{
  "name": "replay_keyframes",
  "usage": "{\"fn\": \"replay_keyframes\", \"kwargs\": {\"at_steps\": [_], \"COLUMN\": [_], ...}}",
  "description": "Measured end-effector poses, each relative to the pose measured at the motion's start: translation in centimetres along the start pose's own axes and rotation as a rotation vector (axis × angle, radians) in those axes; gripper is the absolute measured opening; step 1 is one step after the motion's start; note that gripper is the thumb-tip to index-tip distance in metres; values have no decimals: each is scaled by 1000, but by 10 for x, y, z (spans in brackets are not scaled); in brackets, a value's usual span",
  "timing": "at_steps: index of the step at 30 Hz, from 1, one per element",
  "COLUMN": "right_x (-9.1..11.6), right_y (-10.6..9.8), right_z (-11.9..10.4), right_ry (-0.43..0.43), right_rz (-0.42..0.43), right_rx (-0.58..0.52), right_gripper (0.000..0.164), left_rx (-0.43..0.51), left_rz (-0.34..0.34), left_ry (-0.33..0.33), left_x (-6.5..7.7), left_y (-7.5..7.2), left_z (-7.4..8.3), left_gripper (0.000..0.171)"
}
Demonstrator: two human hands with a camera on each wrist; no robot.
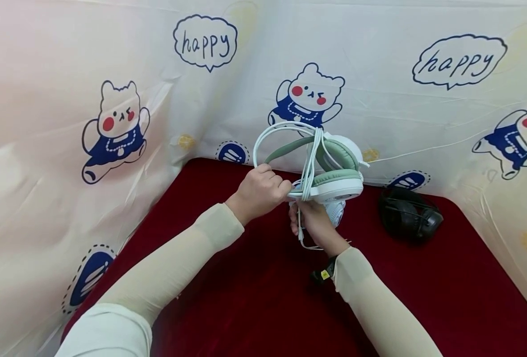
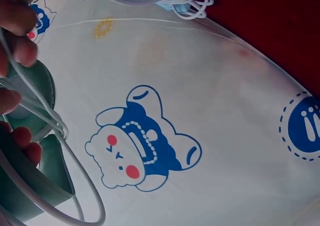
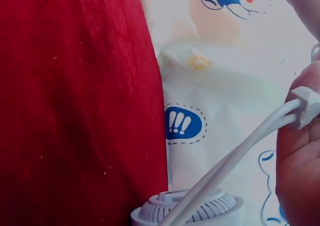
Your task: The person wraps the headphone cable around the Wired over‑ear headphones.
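White headphones with green ear pads [image 1: 337, 177] are lifted over the table, with a white cable [image 1: 309, 171] wound in several loops around them. My left hand [image 1: 260, 192] grips the headband at its left side, and in the left wrist view its fingers [image 2: 22, 51] lie among the cable strands. Beneath the headphones is my right hand [image 1: 314, 220], its fingers curled on the cable's lower end. The right wrist view shows a small white block [image 3: 306, 107] on the cable, against that hand. A white ribbed round object [image 1: 336, 213] stands behind the right hand, partly hidden.
Black headphones [image 1: 408, 215] lie on the dark red tablecloth [image 1: 245, 292] toward the back right. A pale printed curtain [image 1: 370, 49] hangs behind the table and on both sides. A thin white cord [image 1: 417, 149] runs across the curtain on the right.
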State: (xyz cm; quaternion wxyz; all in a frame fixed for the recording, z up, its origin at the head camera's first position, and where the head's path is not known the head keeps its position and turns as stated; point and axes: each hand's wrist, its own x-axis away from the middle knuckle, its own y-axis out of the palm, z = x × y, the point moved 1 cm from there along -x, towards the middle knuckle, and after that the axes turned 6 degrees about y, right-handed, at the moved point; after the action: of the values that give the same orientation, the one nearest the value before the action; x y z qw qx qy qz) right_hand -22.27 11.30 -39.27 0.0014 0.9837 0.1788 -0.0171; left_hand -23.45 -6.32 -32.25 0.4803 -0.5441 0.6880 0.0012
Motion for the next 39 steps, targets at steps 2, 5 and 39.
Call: {"fn": "replay_keyframes", "kwargs": {"at_steps": [2, 5, 39], "right_x": [3, 5, 25], "right_y": [2, 4, 14], "right_z": [-2, -5, -4], "right_ry": [-18, -48, -25], "right_rz": [-14, -38, -137], "right_rx": [58, 104, 80], "right_gripper": [45, 50, 45], "left_rx": [7, 10, -59], "left_rz": [-8, -13, -101], "left_ry": [-4, -10, -7], "left_x": [1, 2, 1], "left_y": [2, 5, 32], "left_z": [-1, -3, -15], "left_gripper": [27, 29, 17]}}
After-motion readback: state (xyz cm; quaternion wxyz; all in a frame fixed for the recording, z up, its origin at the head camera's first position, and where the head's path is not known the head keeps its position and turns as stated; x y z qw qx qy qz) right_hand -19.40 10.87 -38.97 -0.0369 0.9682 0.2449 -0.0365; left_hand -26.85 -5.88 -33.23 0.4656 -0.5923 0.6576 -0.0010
